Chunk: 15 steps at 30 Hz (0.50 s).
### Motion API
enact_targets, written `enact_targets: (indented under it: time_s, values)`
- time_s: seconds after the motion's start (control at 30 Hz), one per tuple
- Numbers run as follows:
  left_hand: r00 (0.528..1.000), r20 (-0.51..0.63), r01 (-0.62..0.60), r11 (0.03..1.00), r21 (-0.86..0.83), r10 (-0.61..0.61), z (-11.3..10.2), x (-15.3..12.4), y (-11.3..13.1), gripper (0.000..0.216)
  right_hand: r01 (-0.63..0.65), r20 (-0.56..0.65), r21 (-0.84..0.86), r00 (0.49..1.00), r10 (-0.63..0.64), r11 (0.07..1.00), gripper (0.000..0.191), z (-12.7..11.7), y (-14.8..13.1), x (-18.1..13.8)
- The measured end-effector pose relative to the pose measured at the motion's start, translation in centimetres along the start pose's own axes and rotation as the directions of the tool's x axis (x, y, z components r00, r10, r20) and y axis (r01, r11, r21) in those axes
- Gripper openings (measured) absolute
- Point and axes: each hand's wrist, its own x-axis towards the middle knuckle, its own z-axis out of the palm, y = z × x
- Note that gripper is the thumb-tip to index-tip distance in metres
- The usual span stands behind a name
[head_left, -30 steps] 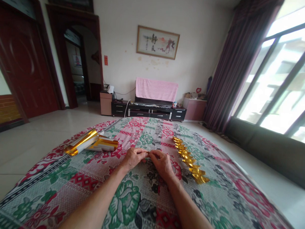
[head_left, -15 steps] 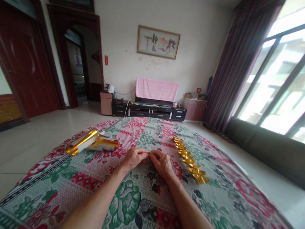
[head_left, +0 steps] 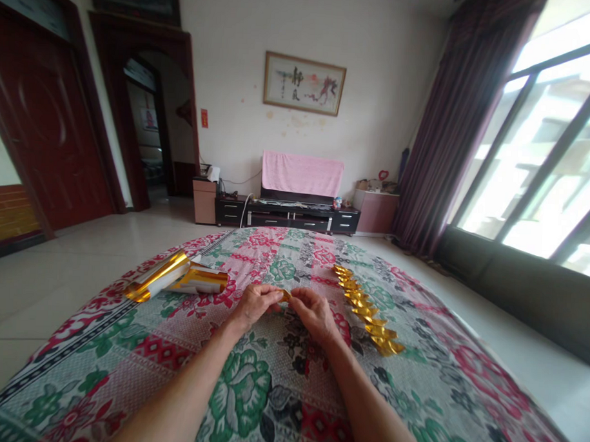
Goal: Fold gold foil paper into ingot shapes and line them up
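A small, shiny gold foil piece (head_left: pixel 285 295) is sitting mid-frame, directly between the left hand (head_left: pixel 257 305) and the right hand (head_left: pixel 314 313), both of which are pinching it, neither nearer; they are covering too much to tell its long axis. Around it, a rounded, flower-patterned, cloth-covered surface (head_left: pixel 241 390) is carrying curled gold-and-white foil sheets (head_left: pixel 158 277) left of centre and a slanting row of folded gold foil pieces (head_left: pixel 363 311) right of centre. Beyond, a pink cloth (head_left: pixel 302 174) is hanging below a framed picture (head_left: pixel 304 83) at upper centre.

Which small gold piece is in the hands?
The small piece held between left hand and right hand; the folded pieces to the right lie in a row on the tablecloth.
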Motion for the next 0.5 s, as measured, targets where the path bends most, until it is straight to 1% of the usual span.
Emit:
enact_targets:
  time_s: [0.2,0.37,0.5]
  values:
    - [0.999,0.028,-0.025,1.0,-0.004,0.025,-0.12,-0.07,0.16,0.03,0.047,0.066,-0.046,0.997,-0.044,0.998,0.027,-0.11,0.0,-0.01]
    - [0.999,0.039,-0.021,1.0,-0.008,0.021,-0.17,-0.14,0.24,0.031,0.031,0.075,-0.038,0.997,-0.028,0.999,0.025,-0.16,-0.35,-0.1]
    - [0.998,0.06,-0.028,0.999,-0.017,0.029,-0.25,-0.15,0.14,0.032,0.053,0.059,-0.042,0.997,-0.051,0.998,0.025,-0.2,-0.62,-0.16]
